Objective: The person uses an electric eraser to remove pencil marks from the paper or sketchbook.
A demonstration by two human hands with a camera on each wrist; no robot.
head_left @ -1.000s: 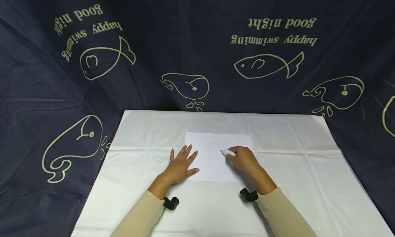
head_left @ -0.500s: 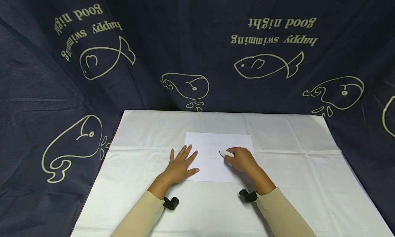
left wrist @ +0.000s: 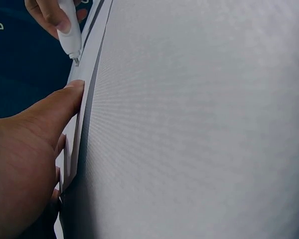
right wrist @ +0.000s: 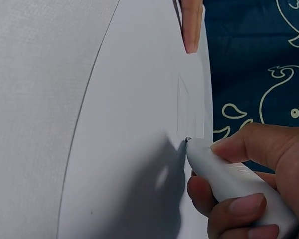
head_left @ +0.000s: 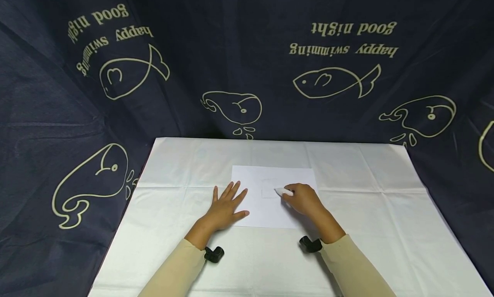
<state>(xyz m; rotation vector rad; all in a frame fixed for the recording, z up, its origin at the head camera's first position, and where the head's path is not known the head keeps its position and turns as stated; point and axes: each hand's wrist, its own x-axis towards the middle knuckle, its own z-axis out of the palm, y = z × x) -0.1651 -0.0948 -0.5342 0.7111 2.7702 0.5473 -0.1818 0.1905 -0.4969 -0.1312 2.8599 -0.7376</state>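
Observation:
A sheet of white paper lies on the cloth-covered table. My left hand rests flat with spread fingers, the fingertips and thumb on the sheet's left edge. My right hand holds a thick white pen-like tool, pinched between thumb and fingers. Its small metal tip points left and meets the paper near its middle; the tool's exact kind I cannot tell. A faint rectangular outline shows on the sheet beside the tip. In the left wrist view, the left thumb lies along the paper's edge.
A white cloth with fold creases covers the table. Behind it and to the left hangs a dark blue curtain printed with fish, whales and lettering. Black wrist cameras sit at the left wrist and right wrist.
My right hand moves the tool's tip slightly left across the paper, then a little back to the right. The left hand and the sheet stay still.

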